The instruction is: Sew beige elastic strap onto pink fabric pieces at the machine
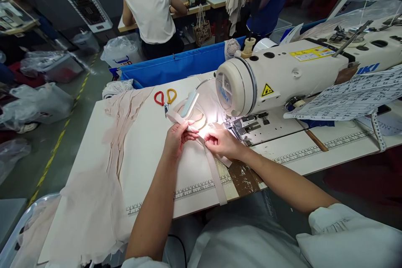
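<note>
Pinching a pale pink fabric strip point(213, 171), both hands, left point(178, 137) and right point(223, 142), grip it under lamplight.

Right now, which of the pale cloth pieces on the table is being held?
The narrow strip, pinched by the left hand and right hand, trailing to the edge of the table. The wide pink pile lies untouched at the left.

Bright, even light; floor point(21, 171) at left dimmer. Small lamp point(190, 104) blows out a white hotspot on the cloth strip point(216, 176) beneath. Soft shadows under sewing machine point(289, 71). Wide-angle bend at edges, background slightly soft
</note>
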Demonstrator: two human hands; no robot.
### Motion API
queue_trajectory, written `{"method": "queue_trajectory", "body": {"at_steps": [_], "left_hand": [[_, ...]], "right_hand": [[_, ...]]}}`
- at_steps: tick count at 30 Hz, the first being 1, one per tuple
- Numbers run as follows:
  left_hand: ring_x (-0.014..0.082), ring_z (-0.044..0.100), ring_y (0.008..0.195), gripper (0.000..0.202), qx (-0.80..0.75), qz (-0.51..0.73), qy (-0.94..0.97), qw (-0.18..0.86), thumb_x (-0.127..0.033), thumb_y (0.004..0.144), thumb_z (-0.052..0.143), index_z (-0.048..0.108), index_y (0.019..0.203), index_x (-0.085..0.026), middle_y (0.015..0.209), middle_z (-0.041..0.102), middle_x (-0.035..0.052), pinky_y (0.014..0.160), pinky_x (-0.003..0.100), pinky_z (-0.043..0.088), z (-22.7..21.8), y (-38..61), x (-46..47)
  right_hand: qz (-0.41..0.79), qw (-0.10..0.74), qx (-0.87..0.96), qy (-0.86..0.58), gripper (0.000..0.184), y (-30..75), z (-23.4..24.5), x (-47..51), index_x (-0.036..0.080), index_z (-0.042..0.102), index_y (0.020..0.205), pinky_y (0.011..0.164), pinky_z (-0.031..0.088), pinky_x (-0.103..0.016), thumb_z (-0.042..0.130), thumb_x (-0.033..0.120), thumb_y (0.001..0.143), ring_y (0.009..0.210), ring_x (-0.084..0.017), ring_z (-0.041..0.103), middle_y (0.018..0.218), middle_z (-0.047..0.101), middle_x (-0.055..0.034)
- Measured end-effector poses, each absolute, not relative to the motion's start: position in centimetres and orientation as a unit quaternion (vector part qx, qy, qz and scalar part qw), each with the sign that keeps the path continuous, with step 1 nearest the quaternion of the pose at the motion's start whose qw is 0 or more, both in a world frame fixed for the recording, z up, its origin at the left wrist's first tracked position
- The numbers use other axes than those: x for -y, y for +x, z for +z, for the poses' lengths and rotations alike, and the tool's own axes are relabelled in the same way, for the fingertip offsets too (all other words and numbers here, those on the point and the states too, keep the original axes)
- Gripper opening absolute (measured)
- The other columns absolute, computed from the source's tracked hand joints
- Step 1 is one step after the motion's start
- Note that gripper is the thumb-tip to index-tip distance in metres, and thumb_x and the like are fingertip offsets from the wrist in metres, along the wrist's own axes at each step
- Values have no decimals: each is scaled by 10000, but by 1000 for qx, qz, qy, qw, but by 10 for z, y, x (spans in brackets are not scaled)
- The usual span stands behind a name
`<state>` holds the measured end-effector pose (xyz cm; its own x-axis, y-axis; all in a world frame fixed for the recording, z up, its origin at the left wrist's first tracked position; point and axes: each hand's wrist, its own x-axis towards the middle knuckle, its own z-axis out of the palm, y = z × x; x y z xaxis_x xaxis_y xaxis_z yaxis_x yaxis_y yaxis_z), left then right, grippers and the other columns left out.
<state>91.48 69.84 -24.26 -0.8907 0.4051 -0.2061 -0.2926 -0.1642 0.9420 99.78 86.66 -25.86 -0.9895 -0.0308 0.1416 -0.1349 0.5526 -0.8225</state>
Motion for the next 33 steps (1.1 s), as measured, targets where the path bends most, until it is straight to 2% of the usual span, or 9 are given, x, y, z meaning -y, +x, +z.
{"method": "queue_trajectory", "body": {"at_steps": [4,6,9,12,20,24,28,33], "left_hand": [[132,595,455,308,-597,765,76,228,-438,729,686,635,678,-139,533,625,15,479,245,501,-240,914,-693],[143,590,448,322,-607,741,117,262,-434,754,671,616,631,-142,497,602,15,476,256,494,-238,915,-690],[186,651,530,327,-630,681,177,330,-431,782,669,638,671,-125,554,655,58,526,280,520,-238,917,-689],[222,693,631,328,-646,641,204,360,-431,806,665,665,748,-108,648,701,99,570,294,539,-239,918,-689],[221,705,692,278,-656,629,199,366,-398,806,668,615,756,-129,694,684,71,622,301,554,-236,919,-689],[178,664,587,321,-657,650,158,349,-407,735,741,551,826,-166,632,628,0,568,278,529,-235,922,-695],[117,537,438,457,-672,655,100,330,-409,652,799,552,954,-171,552,550,-57,442,223,422,-238,925,-701],[59,432,435,361,-675,637,130,348,-409,625,817,601,726,-139,539,498,-45,415,188,302,-238,924,-701]], "right_hand": [[463,120,878,4,93,1000,-256,-865,183,581,768,568,387,-252,554,243,834,499,-123,500,497,510,58],[478,137,868,-13,94,1002,-252,-863,194,566,811,586,420,-252,526,248,878,464,-122,532,482,543,70],[508,141,849,-26,76,1004,-248,-861,211,547,850,587,456,-245,507,234,910,468,-129,611,533,630,66],[532,146,834,-31,65,1004,-248,-859,222,529,853,595,482,-247,518,237,914,533,-150,672,565,657,57],[545,149,824,-41,58,1003,-251,-860,231,515,858,607,501,-267,519,247,915,551,-163,669,559,656,43],[536,151,830,-48,74,1003,-250,-861,234,503,834,609,499,-270,524,244,904,555,-167,671,552,650,40],[526,148,835,-54,82,1002,-249,-862,236,504,828,600,496,-270,527,257,903,547,-171,669,537,640,42],[515,157,841,-56,53,1002,-249,-862,236,512,850,607,497,-277,517,252,901,560,-178,668,538,638,39]]}}
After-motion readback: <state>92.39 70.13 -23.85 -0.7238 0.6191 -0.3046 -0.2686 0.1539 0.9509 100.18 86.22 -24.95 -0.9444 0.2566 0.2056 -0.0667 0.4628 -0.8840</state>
